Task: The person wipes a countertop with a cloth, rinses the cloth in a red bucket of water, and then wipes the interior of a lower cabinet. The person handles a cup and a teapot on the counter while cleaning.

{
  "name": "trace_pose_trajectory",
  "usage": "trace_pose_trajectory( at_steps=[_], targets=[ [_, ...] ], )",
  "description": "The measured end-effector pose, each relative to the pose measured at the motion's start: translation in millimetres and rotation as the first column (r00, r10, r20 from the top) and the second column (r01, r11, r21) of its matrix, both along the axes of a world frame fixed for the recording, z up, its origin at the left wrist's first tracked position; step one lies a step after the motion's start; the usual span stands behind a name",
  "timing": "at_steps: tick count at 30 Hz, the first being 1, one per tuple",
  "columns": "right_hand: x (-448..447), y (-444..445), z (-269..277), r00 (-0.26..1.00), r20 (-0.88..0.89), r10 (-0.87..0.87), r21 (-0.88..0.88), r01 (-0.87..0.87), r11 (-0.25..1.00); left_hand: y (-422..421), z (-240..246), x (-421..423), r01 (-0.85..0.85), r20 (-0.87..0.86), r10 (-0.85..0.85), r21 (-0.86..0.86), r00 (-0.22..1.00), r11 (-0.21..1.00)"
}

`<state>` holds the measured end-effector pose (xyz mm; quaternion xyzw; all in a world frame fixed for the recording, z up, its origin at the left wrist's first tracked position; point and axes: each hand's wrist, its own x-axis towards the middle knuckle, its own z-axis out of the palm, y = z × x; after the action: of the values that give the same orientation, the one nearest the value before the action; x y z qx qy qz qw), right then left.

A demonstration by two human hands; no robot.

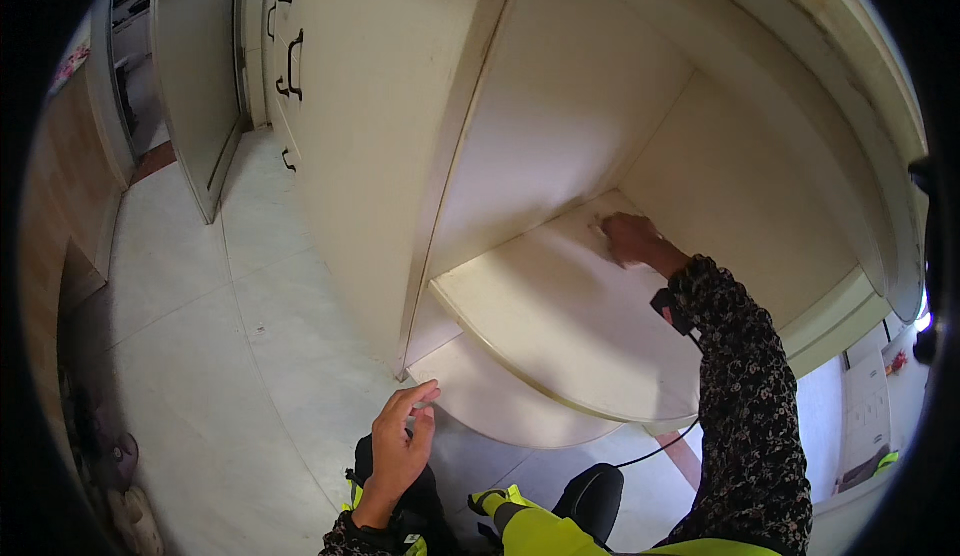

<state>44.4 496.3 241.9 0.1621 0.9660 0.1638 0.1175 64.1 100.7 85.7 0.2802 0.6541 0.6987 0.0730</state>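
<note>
My right hand (631, 240) reaches deep into an open corner cabinet. It is bent down against the quarter-round white shelf (555, 316), near the back corner. A small pale patch shows at its fingertips, and I cannot tell whether the fingers hold something thin. My left hand (401, 434) hovers in front of the lower curved shelf (510, 398), fingers slightly bent and thumb apart, with nothing in it. A black device (670, 311) with a cable sits at my right forearm, partly hidden by the patterned sleeve.
The cabinet's tall side panel (382, 143) stands left of the shelves, and a curved ledge (840, 53) overhangs them. Further left are drawers with black handles (295, 65) and an open door (196, 76). Pale slippers (135, 518) lie on the tiled floor (187, 376).
</note>
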Motion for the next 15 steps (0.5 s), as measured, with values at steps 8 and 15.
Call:
trace_pose_trajectory(
  at_steps=[8, 15],
  targets=[
    [7, -91, -27, 0.797, -0.191, 0.573, -0.418, -0.594, 0.687, 10, -4, 6, 0.075, 0.010, -0.075, 0.015, 0.997, 0.997],
    [9, -34, 29, 0.645, -0.528, -0.552, -0.846, -0.350, 0.402, 8, -8, 9, 0.018, -0.017, -0.018, -0.018, 1.000, 1.000]
  ],
)
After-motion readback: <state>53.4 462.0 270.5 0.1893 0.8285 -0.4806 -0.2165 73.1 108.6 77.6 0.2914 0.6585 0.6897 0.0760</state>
